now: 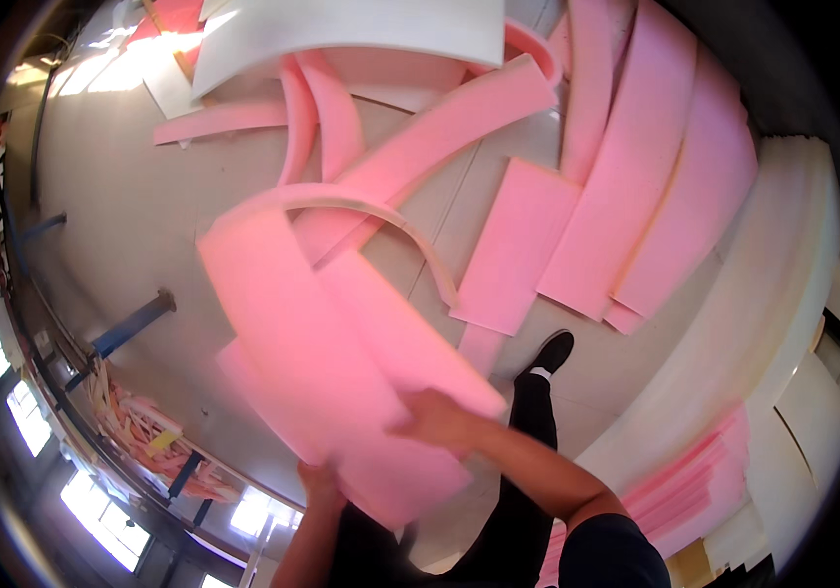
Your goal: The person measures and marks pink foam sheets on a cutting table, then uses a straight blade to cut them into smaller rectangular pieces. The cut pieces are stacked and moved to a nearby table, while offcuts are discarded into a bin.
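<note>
A wide pink foam sheet [312, 343] hangs in front of my legs, its surface blurred by motion. My left hand [322, 482] grips its lower left edge, most of the fingers hidden behind the foam. On the right side, my right hand [434, 421] closes on the sheet's edge, somewhat smeared by motion. Another pink foam piece [410, 318] sticks out to the right beneath the sheet; whether I hold it too, I cannot tell. A narrow curved pink strip [390, 216] arches past the sheet's far end.
Flat pink foam slabs [625, 176] lie overlapping at the far right. Long pink strips [459, 113] cross on the pale floor, partly under a white sheet [361, 29]. Stacked white foam [733, 314] stands along my right. At left are blue metal legs [136, 323] and pink scraps [136, 421].
</note>
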A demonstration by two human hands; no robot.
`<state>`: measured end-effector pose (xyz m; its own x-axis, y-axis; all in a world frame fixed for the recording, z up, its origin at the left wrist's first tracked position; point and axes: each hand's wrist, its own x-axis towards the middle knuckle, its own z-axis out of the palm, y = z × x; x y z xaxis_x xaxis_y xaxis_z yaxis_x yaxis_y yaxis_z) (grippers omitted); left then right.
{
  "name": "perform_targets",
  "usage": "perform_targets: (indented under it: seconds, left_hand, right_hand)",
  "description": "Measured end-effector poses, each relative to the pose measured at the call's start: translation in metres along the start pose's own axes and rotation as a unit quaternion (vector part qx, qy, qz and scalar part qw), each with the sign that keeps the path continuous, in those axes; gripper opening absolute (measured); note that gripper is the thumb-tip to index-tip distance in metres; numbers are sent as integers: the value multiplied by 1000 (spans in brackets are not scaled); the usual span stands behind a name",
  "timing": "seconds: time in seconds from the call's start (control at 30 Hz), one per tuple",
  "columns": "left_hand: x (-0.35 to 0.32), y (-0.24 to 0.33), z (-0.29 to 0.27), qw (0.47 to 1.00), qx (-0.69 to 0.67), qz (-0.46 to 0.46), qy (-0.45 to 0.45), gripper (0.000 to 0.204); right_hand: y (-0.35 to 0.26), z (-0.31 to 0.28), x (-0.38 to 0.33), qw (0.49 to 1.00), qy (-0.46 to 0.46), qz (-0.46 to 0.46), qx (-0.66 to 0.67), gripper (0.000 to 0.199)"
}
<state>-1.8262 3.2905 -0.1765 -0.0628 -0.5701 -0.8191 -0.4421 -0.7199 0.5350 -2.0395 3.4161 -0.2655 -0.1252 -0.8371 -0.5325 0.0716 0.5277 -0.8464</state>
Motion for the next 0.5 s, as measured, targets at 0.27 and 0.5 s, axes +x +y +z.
perform_targets:
  seconds: [0.27, 0.5]
  left_hand:
    - [7, -28, -15, 987, -149, -62, -12, 60]
    - [5, -54, -35, 990, -116, -76, -31, 63]
  right_hand:
    - [184, -79, 227, 823, 414, -2, -390, 47]
    - [80, -63, 271, 883, 349, -162, -267, 28]
